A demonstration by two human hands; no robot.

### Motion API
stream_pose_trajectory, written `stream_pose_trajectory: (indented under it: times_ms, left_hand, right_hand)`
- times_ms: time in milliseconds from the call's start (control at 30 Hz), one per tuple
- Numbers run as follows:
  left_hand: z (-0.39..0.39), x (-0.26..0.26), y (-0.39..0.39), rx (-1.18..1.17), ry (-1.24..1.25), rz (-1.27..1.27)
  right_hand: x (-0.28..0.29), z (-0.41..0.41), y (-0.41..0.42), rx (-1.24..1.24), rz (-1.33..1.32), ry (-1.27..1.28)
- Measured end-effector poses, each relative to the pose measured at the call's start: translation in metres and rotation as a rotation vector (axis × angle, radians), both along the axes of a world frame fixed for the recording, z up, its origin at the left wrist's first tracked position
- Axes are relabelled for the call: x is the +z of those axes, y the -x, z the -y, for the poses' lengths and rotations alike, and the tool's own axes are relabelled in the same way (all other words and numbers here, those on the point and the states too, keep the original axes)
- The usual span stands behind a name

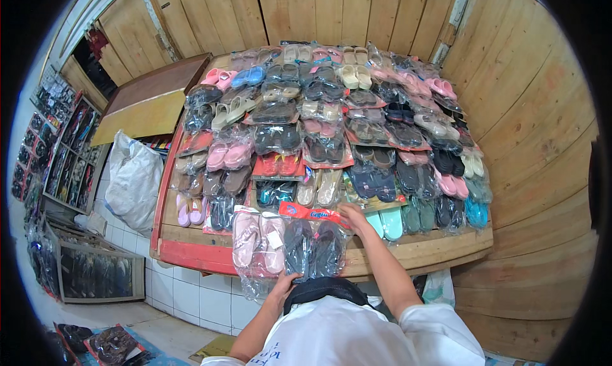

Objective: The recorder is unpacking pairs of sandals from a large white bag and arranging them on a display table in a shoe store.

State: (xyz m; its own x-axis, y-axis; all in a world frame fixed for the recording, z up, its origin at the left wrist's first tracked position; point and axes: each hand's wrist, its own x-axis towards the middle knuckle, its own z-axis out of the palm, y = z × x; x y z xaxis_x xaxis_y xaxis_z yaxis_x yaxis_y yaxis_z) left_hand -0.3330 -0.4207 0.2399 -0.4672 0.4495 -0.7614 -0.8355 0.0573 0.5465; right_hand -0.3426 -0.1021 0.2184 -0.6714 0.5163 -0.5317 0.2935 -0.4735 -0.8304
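A pair of dark sandals in a clear plastic bag [313, 251] stands at the front edge of the wooden display table [430, 246]. The bag's red header card [306, 211] bears writing. My left hand [289, 283] grips the bag's lower end, near my body. At the upper right corner, my right hand [353, 217] holds the end of the header card. Just left of this bag is a bagged pair of pale pink sandals [259, 244] with a white tag, its plastic hanging over the table edge. Mint green slippers [385, 223] lie right of my right hand.
Rows of bagged slippers and sandals [277, 112] cover the table. Wooden planks wall the back and right side [530, 141]. A white woven sack [133, 179] stands left, beside a yellow board [138, 119]. Goods racks [74, 151] and a glass-fronted case [98, 272] line the left.
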Motion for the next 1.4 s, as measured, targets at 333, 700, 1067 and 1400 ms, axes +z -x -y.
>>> stream_pose_trajectory:
  times_ms: [333, 700, 1067, 1400]
  left_hand:
    - [-0.014, -0.002, -0.014, 0.019, 0.09, -0.124]
    - [-0.063, -0.005, 0.011, 0.151, -0.22, 0.077]
    - [-0.109, -0.06, 0.076, 0.197, -0.218, 0.03]
    - [-0.124, -0.056, 0.075, 0.207, -0.15, 0.061]
  right_hand:
    - [-0.05, -0.014, 0.079, -0.034, 0.18, 0.499]
    - [-0.003, -0.047, 0.083, -0.063, -0.192, 0.797]
    - [0.008, -0.044, 0.036, 0.055, -0.162, 0.507]
    - [0.012, 0.04, -0.059, 0.234, 0.345, 0.528]
